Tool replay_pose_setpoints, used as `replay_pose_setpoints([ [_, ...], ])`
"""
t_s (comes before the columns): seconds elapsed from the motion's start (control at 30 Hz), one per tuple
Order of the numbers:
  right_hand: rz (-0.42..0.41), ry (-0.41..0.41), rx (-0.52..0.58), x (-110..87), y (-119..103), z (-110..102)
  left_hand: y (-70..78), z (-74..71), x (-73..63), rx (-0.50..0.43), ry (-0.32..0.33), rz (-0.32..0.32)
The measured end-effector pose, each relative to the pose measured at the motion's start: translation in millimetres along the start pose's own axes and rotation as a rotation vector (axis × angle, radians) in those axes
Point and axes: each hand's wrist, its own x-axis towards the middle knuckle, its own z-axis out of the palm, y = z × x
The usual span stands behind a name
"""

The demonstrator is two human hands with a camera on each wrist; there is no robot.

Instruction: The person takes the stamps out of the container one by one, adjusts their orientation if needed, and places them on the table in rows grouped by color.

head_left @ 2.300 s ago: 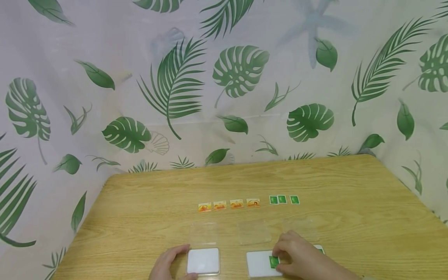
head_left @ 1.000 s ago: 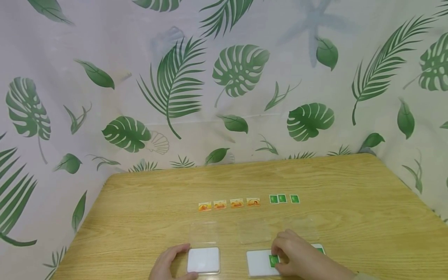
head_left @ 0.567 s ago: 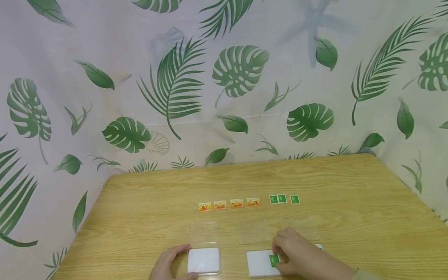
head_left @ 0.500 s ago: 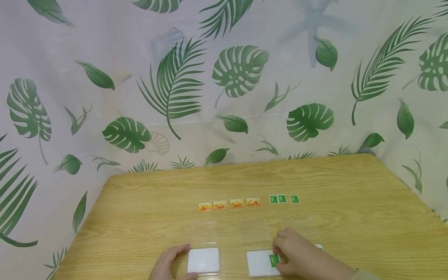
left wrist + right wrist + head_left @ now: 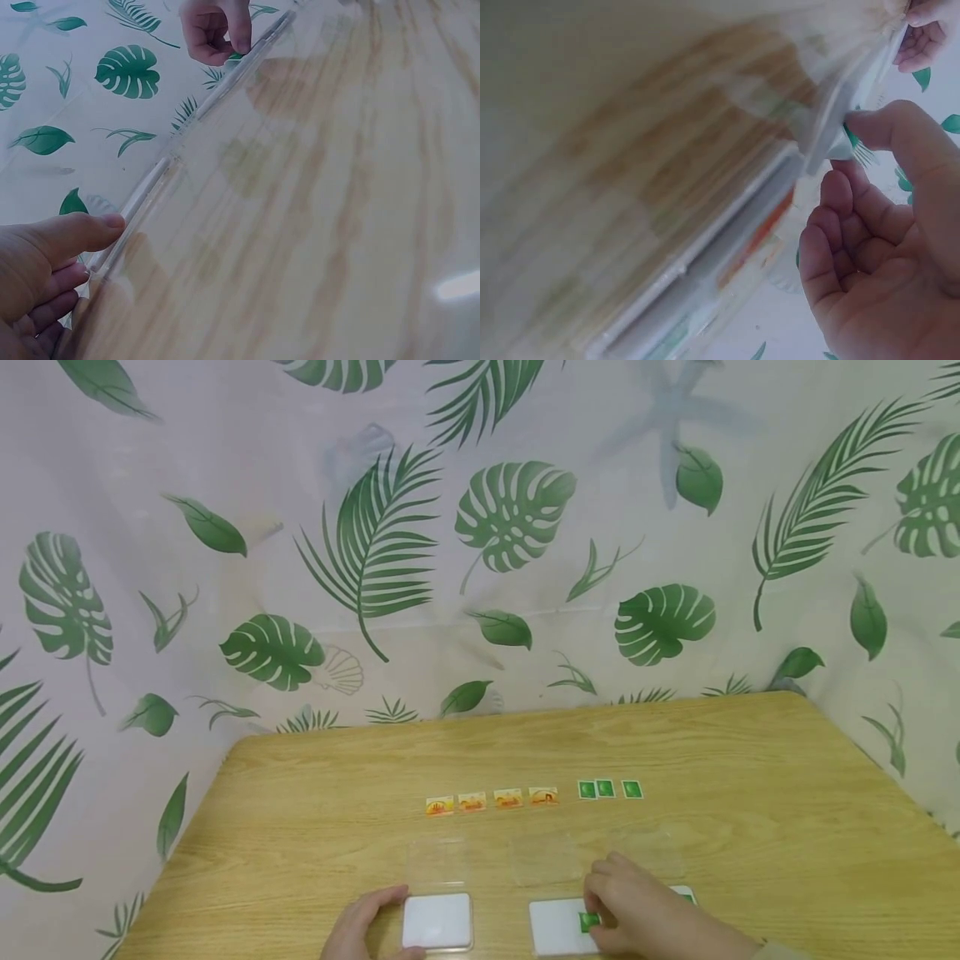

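Observation:
My left hand (image 5: 360, 925) holds the left side of a clear case with a white top (image 5: 437, 922), a finger and the thumb at its near and far left corners. In the left wrist view its thumb lies against the case's edge. My right hand (image 5: 637, 902) pinches a small green picture card (image 5: 588, 922) over the middle white-topped case (image 5: 553, 927); whether the card touches the white surface I cannot tell. Behind that hand, a third white piece (image 5: 685, 891) with some green on it is mostly hidden.
Three clear flat lids or trays, left (image 5: 437, 860), middle (image 5: 543, 860) and right (image 5: 652, 847), lie beyond the cases. Farther back are several yellow-orange picture cards (image 5: 508, 798) in a row and three green cards (image 5: 605, 788). A leaf-patterned curtain (image 5: 517, 668) stands behind the wooden table (image 5: 300, 818).
The visible part of the green card under my right fingers looks shorter now, as if tilted or shifted. Both hands stay in nearly the same places, and the cards at the back have not moved.

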Motion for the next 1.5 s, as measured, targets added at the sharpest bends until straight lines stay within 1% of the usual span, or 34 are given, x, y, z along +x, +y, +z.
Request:
replay_pose_setpoints([
  [0.1, -0.012, 0.025, -0.036, -0.1, -1.3, -1.8, -0.4, 0.3, -0.1, 0.004, 0.003, 0.002],
  [0.23, 0.011, 0.04, -0.065, 0.5, -2.8, -6.4, -0.7, 0.3, 0.1, 0.003, 0.0, 0.005],
  [0.3, 0.017, 0.057, -0.074, 0.8, -1.0, -10.0, -0.6, 0.2, 0.1, 0.0, -0.001, 0.007],
  [0.4, 0.002, 0.099, -0.092, 2.2, 6.4, -17.5, -0.4, 0.1, 0.1, -0.001, -0.004, 0.007],
  [0.43, -0.009, 0.115, -0.101, 2.7, 10.0, -20.9, -0.4, 0.0, 0.1, -0.003, -0.006, 0.006],
  [0.53, 0.015, 0.143, -0.117, 5.4, 22.3, -33.5, -0.6, -0.1, 0.4, -0.006, -0.01, 0.007],
  [0.7, 0.155, 0.154, -0.112, 9.6, 45.3, -56.3, -1.0, 0.5, 0.5, 0.005, -0.004, 0.015],
  [0.8, 0.197, 0.153, -0.091, 12.3, 62.6, -64.7, -2.0, 1.7, 0.0, 0.018, 0.013, 0.018],
  [0.93, 0.19, 0.167, -0.079, 16.6, 87.0, -72.0, -3.7, 3.2, -0.4, 0.033, 0.029, 0.023],
  [1.07, 0.204, 0.172, -0.076, 19.1, 109.2, -77.6, -4.8, 2.4, 0.5, 0.052, 0.033, 0.048],
  [1.17, 0.214, 0.157, -0.069, 21.0, 125.0, -79.1, -5.0, 1.7, 0.8, 0.064, 0.036, 0.067],
  [1.23, 0.215, 0.149, -0.083, 22.7, 133.7, -79.2, -5.0, 2.0, 0.7, 0.065, 0.037, 0.068],
  [1.33, 0.216, 0.132, -0.101, 25.3, 140.1, -80.2, -4.9, 2.6, 0.5, 0.059, 0.04, 0.051],
  [1.5, 0.23, 0.127, -0.099, 29.5, 142.6, -82.2, -3.3, 2.6, 0.3, 0.055, 0.043, 0.032],
])
